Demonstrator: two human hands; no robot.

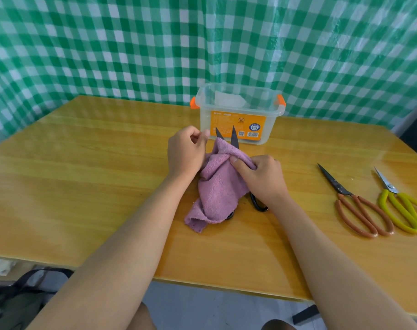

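Note:
A pair of black scissors (234, 139) lies in the middle of the wooden table (83, 175), blades parted and pointing away from me. A pink cloth (217, 189) covers most of it; only the blade tips and one handle loop show. My right hand (259, 175) grips the cloth, bunched over the blades near the pivot. My left hand (187, 151) sits at the cloth's left edge with curled fingers, thumb and forefinger pinched together; what it holds is hidden.
A clear plastic box (238, 115) with orange clips and an orange label stands just behind the scissors. Red-handled scissors (359, 206) and yellow-handled scissors (402, 206) lie at the right. A green checked curtain (155, 44) hangs behind. A dark bag (17, 303) sits below left.

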